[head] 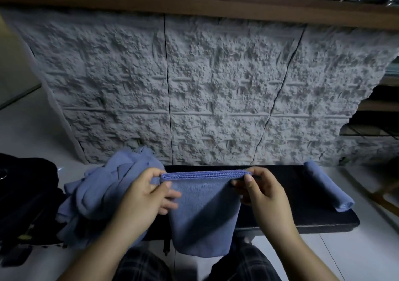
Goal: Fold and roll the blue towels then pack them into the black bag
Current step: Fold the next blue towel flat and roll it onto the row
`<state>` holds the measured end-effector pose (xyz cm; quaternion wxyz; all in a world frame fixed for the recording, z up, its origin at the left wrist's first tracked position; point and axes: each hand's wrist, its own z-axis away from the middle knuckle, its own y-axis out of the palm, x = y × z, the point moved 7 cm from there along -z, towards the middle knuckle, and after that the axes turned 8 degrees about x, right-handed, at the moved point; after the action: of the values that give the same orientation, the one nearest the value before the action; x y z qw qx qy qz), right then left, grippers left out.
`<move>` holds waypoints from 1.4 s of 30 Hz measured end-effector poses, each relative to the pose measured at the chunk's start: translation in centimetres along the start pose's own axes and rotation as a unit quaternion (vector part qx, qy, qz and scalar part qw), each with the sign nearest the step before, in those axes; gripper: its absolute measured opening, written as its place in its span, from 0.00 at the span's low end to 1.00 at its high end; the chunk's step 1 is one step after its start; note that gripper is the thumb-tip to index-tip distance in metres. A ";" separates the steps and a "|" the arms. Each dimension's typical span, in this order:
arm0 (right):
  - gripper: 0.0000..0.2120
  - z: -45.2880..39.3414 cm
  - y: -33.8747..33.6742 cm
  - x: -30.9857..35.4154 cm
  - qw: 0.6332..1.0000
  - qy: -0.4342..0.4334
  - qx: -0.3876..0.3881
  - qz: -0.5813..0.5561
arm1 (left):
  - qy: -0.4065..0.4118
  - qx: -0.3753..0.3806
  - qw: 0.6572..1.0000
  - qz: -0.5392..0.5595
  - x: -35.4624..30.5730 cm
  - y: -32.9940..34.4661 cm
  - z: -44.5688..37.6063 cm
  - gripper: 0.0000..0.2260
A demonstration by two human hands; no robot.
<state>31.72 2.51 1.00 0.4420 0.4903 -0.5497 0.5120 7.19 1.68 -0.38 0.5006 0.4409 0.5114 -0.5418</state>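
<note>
We hold one blue towel (205, 211) up by its stitched top hem, folded over so the layers hang down in front of the black counter (302, 211) and toward our lap; the left hand (146, 194) has its grip pinched shut on the left corner of the hem, and the right hand (261, 192) has its grip pinched shut on the right corner, thumb on top in both cases.

What could go wrong, as we judge it: the hem is held only by fingertips, so a loosened pinch on either side would let that corner drop and the fold open; the layers may also slide out of line as we lower them, giving a crooked roll; and the hanging lower end could miss the counter's near edge and end up off it.

Just left of our left hand lies the heap of loose towels (101, 196), spilling over the counter's end; a rolled towel (326, 185) rests well apart at the right end and looks free to roll off.

The black bag (28, 198) sits at the far left, cut by the frame and so dark that we cannot make out its opening; how many layers the held towel has, we cannot tell; its bottom edge is blurred against our checked trousers (142, 265).
</note>
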 end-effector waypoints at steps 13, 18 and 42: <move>0.15 -12.4 2.3 -7.1 0.997 0.039 0.032 0.054 | 0.098 0.014 0.995 0.002 6.0 1.4 -14.4 0.10; 0.30 -15.2 3.9 -10.2 0.988 0.090 0.079 0.093 | 0.032 0.058 0.997 -0.030 8.7 3.5 -17.3 0.20; 0.21 -5.0 7.4 -20.3 0.887 -0.062 0.168 0.427 | 0.210 0.084 0.854 -0.469 17.8 7.8 -8.1 0.28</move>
<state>26.97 9.21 -19.60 0.0570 0.3062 -0.6382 0.7040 12.72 8.30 -19.59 0.0289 0.2929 0.7030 -0.6475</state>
